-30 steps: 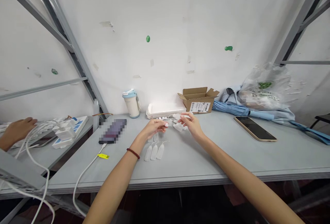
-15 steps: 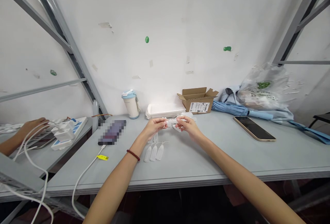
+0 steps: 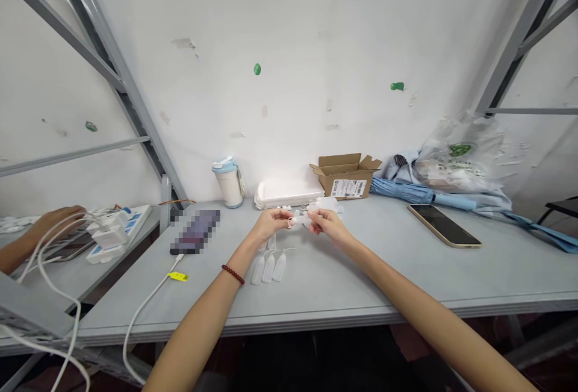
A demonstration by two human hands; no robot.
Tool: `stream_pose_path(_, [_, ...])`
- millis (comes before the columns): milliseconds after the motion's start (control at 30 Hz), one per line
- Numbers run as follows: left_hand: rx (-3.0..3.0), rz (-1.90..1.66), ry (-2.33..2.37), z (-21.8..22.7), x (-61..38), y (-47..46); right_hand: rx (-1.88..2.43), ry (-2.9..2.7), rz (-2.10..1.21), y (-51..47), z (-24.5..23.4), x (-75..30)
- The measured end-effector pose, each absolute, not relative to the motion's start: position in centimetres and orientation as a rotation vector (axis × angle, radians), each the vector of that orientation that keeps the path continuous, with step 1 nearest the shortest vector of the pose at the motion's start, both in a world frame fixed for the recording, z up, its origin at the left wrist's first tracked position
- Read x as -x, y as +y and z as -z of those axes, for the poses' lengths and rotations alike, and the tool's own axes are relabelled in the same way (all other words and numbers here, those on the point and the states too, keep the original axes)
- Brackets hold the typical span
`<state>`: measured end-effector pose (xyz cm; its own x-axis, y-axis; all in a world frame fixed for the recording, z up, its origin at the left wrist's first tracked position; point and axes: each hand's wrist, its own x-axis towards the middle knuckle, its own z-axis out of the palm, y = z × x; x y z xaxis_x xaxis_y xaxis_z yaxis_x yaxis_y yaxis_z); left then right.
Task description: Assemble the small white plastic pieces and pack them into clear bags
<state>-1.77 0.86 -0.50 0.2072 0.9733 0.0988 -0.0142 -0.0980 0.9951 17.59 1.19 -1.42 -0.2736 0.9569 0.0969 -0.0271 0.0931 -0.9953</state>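
Observation:
My left hand (image 3: pixel 272 224) pinches the cord end of a small translucent white tag. From the other side my right hand (image 3: pixel 329 224) grips the flat end of that same tag (image 3: pixel 301 220), so it spans the gap between my fingertips just above the table. A thin white loop hangs by my left fingertips. In front of my left hand, several like tags (image 3: pixel 269 269) lie side by side with their cords pointing away. Behind my right hand sits a loose pile of more white pieces (image 3: pixel 326 203), partly hidden.
Behind my hands stand stacked white trays (image 3: pixel 289 192), an open cardboard box (image 3: pixel 347 176) and a cup (image 3: pixel 228 183). A cabled phone (image 3: pixel 197 232) lies left; another phone (image 3: pixel 444 225) and a blue umbrella (image 3: pixel 401 189) lie right. Another person's hand (image 3: pixel 56 226) is beside a power strip (image 3: pixel 139 223).
My hands have come down slightly, and my right fingers have turned. The tag between them now shows more plainly, apart from the white pieces behind.

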Motion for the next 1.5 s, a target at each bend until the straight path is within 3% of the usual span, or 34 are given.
stream_pose_path(200, [-1.336,-1.187,1.012,0.6,1.6,1.0,1.018,-1.432,-1.353,1.1,1.4,-17.4])
stream_pose_path(567, [-1.297,-0.998,1.078,-0.2,0.4,0.0,0.917,-1.479,-1.229,1.4,1.7,-17.2])
stream_pose_path(1267, [-1.483,-1.124,1.064,-0.2,0.6,-0.1,0.967,-1.53,-1.23,1.4,1.9,-17.2])
stream_pose_path(1500, [-1.362,-0.95,1.126,0.3,0.6,0.3,0.95,-1.548,-1.147,1.6,2.1,-17.1])
